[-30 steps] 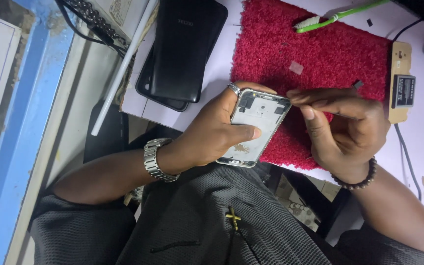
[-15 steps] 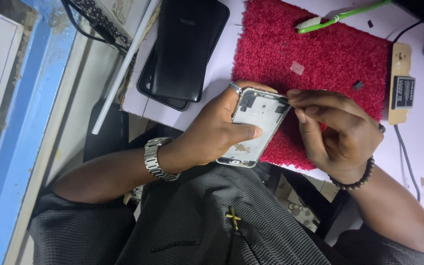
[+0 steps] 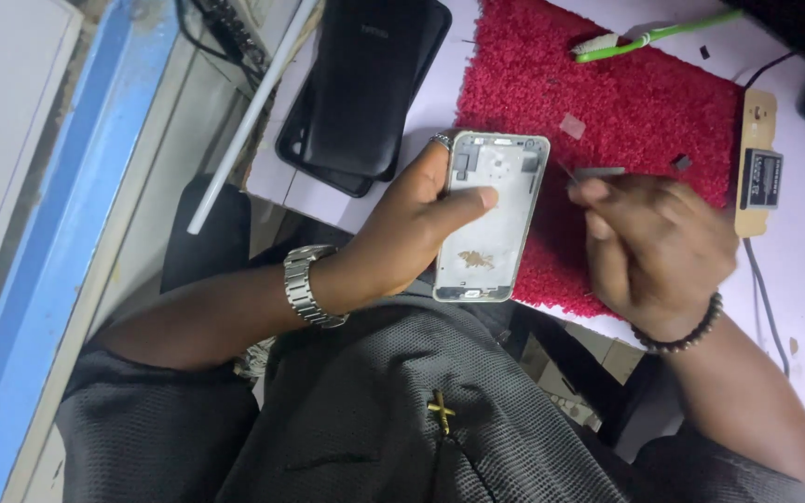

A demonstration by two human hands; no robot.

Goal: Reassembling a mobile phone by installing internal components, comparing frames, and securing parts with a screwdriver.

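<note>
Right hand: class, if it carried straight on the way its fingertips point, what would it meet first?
The right hand, blurred, pinches a thin dark tool and points up-left. Its line probably meets the top edge of the phone frame held by the left hand, though depth is unclear.

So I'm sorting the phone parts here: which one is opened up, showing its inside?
The pale phone frame in the left hand, its bare inside facing up. The two black phone pieces stacked on the table show only smooth dark surfaces.
</note>
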